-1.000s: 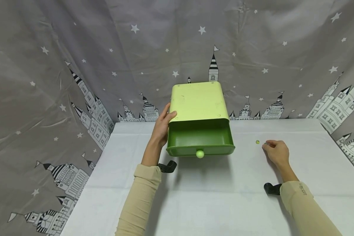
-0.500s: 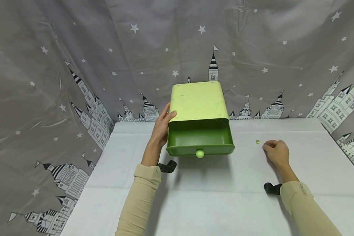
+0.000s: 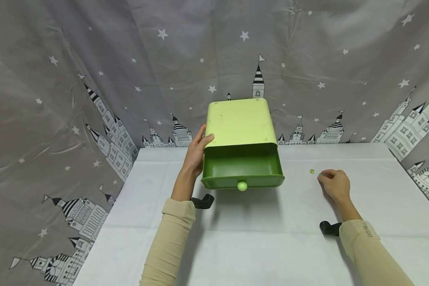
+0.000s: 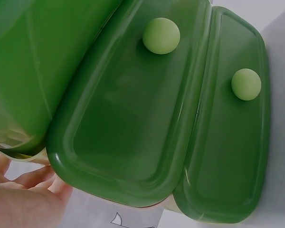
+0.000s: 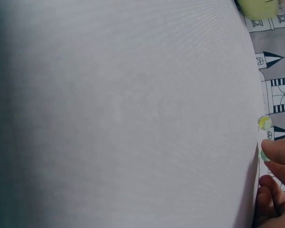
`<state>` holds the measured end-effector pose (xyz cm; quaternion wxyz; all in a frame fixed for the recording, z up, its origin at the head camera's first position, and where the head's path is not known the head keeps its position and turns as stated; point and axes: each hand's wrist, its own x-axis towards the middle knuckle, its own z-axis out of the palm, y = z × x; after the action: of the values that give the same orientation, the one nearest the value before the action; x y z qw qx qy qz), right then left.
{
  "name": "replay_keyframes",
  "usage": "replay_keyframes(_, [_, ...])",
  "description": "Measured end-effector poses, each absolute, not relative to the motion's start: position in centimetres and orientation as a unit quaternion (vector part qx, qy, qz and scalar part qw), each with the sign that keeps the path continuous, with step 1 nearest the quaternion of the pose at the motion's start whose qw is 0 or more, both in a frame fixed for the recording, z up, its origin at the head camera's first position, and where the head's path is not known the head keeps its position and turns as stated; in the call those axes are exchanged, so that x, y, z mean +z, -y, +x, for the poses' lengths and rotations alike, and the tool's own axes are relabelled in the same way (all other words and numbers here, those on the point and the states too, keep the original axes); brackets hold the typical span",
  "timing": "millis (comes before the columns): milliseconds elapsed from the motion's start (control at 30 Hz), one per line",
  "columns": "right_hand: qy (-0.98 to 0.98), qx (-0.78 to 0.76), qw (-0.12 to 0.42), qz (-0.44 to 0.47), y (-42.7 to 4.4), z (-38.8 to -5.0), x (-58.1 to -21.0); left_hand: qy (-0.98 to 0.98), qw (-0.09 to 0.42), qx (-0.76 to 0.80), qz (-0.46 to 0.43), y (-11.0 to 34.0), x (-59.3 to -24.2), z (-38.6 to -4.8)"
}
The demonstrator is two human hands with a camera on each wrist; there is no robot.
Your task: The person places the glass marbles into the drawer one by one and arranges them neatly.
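In the head view a small drawer cabinet with a pale yellow-green shell stands on the table. Its top drawer is pulled out, and the part of its inside that shows holds nothing. Two lower drawer fronts with round light-green knobs show in the left wrist view. My left hand rests against the cabinet's left side, thumb at the top front corner. To the right, my right hand pinches a small greenish glass marble between thumb and finger, low over the cloth. Just left of it lies a yellow-green marble.
A white cloth covers the table. Behind it hangs a grey curtain printed with stars and castles. The pulled-out drawer juts toward me with its round knob in front. Black camera mounts sit at both wrists.
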<state>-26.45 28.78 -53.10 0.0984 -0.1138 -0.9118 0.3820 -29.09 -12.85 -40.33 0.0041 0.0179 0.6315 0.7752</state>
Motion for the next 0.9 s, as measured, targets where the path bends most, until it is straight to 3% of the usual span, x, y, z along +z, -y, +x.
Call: replay_keyframes(900, [0.901, 0.407, 0.085, -0.123, -28.56, -25.80, -52.25, -0.625, 0.004, 0.780, 0.018, 12.87, -40.30, -29.16])
